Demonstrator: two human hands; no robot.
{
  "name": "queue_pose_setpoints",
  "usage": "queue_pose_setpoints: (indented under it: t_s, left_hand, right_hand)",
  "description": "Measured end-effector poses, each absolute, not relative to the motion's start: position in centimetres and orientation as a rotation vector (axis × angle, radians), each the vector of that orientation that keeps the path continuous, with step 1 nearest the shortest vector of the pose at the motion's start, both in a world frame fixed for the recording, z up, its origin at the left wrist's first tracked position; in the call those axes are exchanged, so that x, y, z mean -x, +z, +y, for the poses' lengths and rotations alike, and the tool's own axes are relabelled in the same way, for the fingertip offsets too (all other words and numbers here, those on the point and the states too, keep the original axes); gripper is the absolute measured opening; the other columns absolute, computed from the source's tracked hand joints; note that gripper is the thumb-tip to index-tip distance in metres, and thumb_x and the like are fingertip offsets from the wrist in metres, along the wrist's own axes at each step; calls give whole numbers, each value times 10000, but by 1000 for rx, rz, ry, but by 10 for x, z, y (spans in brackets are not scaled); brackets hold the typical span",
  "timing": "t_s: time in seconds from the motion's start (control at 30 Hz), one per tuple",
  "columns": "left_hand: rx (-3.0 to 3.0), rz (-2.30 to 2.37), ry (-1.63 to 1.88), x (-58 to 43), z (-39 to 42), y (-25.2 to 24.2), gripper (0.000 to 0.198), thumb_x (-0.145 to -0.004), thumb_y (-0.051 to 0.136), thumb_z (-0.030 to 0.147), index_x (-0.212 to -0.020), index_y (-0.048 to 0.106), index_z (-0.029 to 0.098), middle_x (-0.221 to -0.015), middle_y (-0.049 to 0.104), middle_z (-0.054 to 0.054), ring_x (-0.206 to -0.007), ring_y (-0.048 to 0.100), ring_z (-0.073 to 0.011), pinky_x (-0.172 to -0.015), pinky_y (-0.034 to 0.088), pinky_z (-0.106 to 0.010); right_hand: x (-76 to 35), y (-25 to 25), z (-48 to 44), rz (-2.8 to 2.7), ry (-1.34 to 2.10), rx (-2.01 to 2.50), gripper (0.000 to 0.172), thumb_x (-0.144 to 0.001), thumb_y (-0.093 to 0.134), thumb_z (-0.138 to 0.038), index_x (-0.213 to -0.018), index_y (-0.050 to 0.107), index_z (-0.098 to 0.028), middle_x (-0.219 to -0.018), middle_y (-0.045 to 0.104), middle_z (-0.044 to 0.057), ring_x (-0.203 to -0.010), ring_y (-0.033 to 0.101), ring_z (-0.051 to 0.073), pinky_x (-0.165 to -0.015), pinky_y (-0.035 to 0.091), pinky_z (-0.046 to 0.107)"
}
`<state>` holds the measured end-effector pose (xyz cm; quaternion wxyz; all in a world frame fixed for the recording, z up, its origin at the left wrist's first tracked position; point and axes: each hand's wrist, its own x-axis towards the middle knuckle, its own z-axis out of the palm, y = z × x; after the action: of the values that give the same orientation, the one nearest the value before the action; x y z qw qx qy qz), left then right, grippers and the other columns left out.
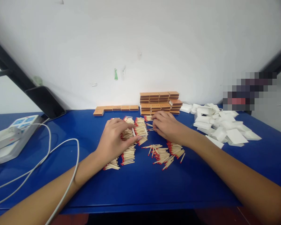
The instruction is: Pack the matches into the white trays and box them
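Note:
My left hand (118, 134) holds a small white matchbox tray (145, 132) between thumb and fingers. Red-tipped matches (140, 128) lie in the tray. To its right, my right hand (170, 126) has its fingers curled down close to a few loose matches (150, 125); its fingertips are partly hidden, so what they grip cannot be seen. Rows of matches (128, 154) lie under and beside my left hand. Two looser heaps of matches (162, 155) lie in front of my right hand.
Stacked orange-brown matchboxes (158, 106) stand against the wall, with a low row of them (117, 108) to the left. White empty trays (221, 125) are piled at the right. A power strip (16, 137), a white cable (76, 156) and a dark phone-like slab (45, 101) occupy the left.

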<state>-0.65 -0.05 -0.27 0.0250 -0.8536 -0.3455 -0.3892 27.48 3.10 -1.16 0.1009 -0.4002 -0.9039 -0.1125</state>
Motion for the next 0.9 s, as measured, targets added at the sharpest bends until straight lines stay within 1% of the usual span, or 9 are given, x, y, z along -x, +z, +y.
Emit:
queue_pose_setpoints:
  t_s: [0.13,0.27,0.43,0.53,0.63,0.9]
  left_hand:
    - [2646,-1072,-1201,6,-1,-3,393,-865,847,524,-1086,763,211,-990,815,-54,-962,707,-267,-862,492,-426]
    - [2648,-1074,-1204,6,0,-3,396,-871,838,540,-1081,766,212,-986,815,-53,-950,709,-259,-860,489,-427]
    - [2654,-1080,-1202,7,-1,-2,392,-868,842,537,-1070,768,209,-990,815,-54,-953,712,-257,-870,488,-428]
    - [2655,-1092,-1202,7,-1,-3,398,-862,842,550,-1068,771,217,-985,814,-53,-955,709,-257,-869,489,-427]
    - [2653,-1096,-1205,7,0,-3,404,-858,843,557,-1068,774,219,-964,813,-51,-945,709,-254,-867,489,-426]
    - [2669,-1086,-1208,7,0,-2,417,-836,856,560,-1057,774,215,-966,812,-57,-952,709,-259,-876,488,-424]
  right_hand:
    - [-274,-12,31,-2651,-263,1194,136,-1026,547,-225,-1029,675,-178,-1256,662,173,-1256,528,355,-994,460,491]
    - [-274,-13,32,-2673,-242,1216,210,-1058,494,-229,-989,686,-182,-1258,671,176,-1244,545,347,-956,472,473]
    - [-275,-7,30,-2597,-224,1163,247,-1066,451,-218,-976,680,-192,-1283,672,180,-1314,526,354,-1018,470,532]
    - [-268,4,21,-2460,-102,1109,203,-1082,455,-260,-990,632,-219,-1313,654,163,-1337,518,333,-1061,467,546]
    - [-255,13,6,-2407,-21,1034,160,-1081,472,-262,-995,603,-234,-1358,634,161,-1367,498,326,-1108,445,569]
    - [-233,9,-11,-2448,-81,959,136,-1062,510,-195,-973,611,-217,-1318,670,153,-1380,498,322,-1107,453,539]
